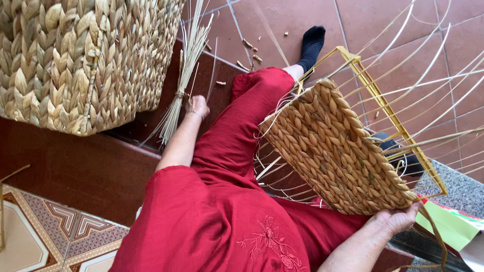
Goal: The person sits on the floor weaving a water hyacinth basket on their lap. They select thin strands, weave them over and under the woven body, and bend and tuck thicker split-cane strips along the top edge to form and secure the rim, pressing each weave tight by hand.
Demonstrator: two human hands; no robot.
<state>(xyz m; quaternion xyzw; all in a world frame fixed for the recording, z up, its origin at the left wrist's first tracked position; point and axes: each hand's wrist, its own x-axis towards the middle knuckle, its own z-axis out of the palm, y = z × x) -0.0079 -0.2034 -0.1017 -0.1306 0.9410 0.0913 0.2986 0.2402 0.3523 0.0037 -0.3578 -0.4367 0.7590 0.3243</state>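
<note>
Sitting on red tile floor (403, 20), dark step (75, 166)

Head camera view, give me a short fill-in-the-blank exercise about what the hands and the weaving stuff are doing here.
1. The right hand grips the lower corner of a half-woven ____.
2. The left hand reaches to a tied bundle of pale ____.
3. The metal frame of the unfinished piece is coloured ____.
4. The person's clothing is ____.

Missing words: basket; reeds; yellow; red
</note>
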